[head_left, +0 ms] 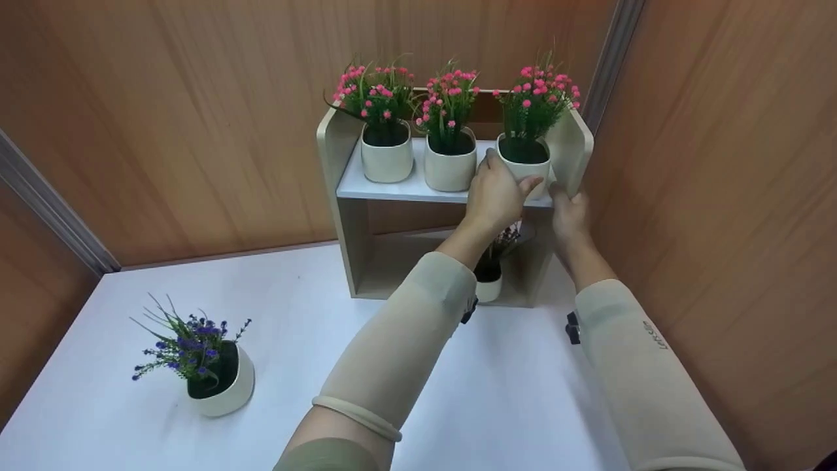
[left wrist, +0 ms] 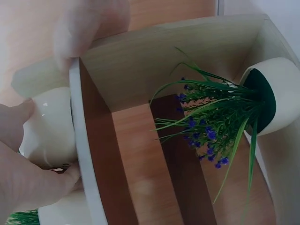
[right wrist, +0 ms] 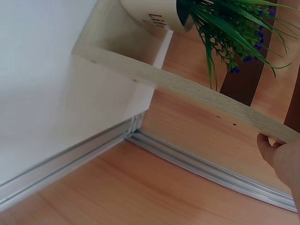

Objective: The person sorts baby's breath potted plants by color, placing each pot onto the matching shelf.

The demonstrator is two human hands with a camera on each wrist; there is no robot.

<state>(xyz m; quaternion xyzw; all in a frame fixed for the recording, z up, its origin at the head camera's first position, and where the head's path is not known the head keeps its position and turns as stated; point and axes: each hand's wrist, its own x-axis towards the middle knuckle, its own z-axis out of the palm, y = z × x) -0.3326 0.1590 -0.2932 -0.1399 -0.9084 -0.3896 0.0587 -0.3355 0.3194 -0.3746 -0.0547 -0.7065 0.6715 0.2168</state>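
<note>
On the top board of a small two-tier wooden shelf [head_left: 346,245], my left hand [head_left: 495,196] holds the rightmost white pot [head_left: 522,170] of pink flowers. In the left wrist view, its thumb and fingers sit on opposite sides of that pot [left wrist: 49,129]. My right hand [head_left: 570,219] grips the front edge of the shelf's right side panel [right wrist: 197,91]. Two more pink-flowered pots, a middle one [head_left: 450,167] and a left one [head_left: 387,160], stand on the same board. A purple-flowered pot [left wrist: 286,93] stands on the lower tier, partly hidden by my left arm in the head view.
Another white pot [head_left: 239,389] with purple flowers stands on the white table [head_left: 294,288] at the left. Wood-patterned panels [head_left: 196,131] enclose the table behind and on both sides, with metal strips [head_left: 55,203] at the corners.
</note>
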